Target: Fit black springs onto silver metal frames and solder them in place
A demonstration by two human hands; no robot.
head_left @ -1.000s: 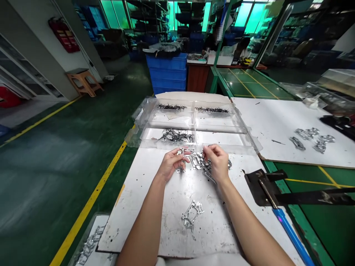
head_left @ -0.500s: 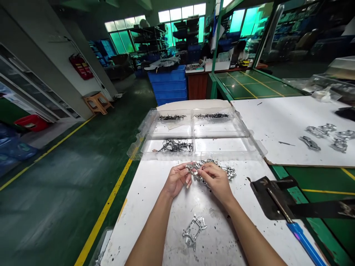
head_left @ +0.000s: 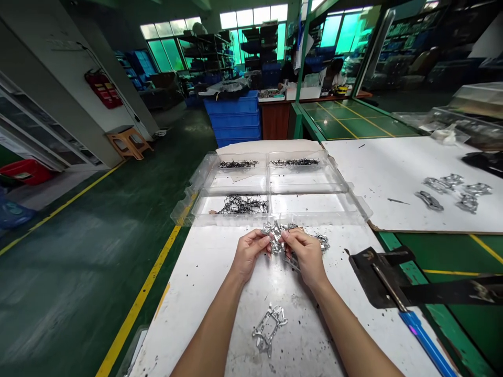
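Observation:
Between my two hands is a silver metal bracket (head_left: 275, 242), held just above the white tabletop. My left hand (head_left: 250, 253) pinches its left side between thumb and fingers. On its right side, my right hand (head_left: 306, 253) is closed with thumb and index finger on the part; whether a small piece is also in that pinch is hidden. Behind and beneath the right hand lie more silver brackets (head_left: 324, 242), partly covered. Nearer to me, between my forearms, a single openwork metal bracket (head_left: 269, 329) lies flat on the table.
A clear divided tray (head_left: 231, 219) holds tangled black pieces (head_left: 243, 204) in several compartments. At right, more brackets (head_left: 467, 203) lie on a white board (head_left: 377, 183). A blue-handled tool (head_left: 422, 337) and black strap (head_left: 451, 295) lie at the right edge. People sit in the background.
The held bracket has been turned so that more of its openwork face shows between my hands. The whole view has shifted slightly; the loose bracket stays on the table.

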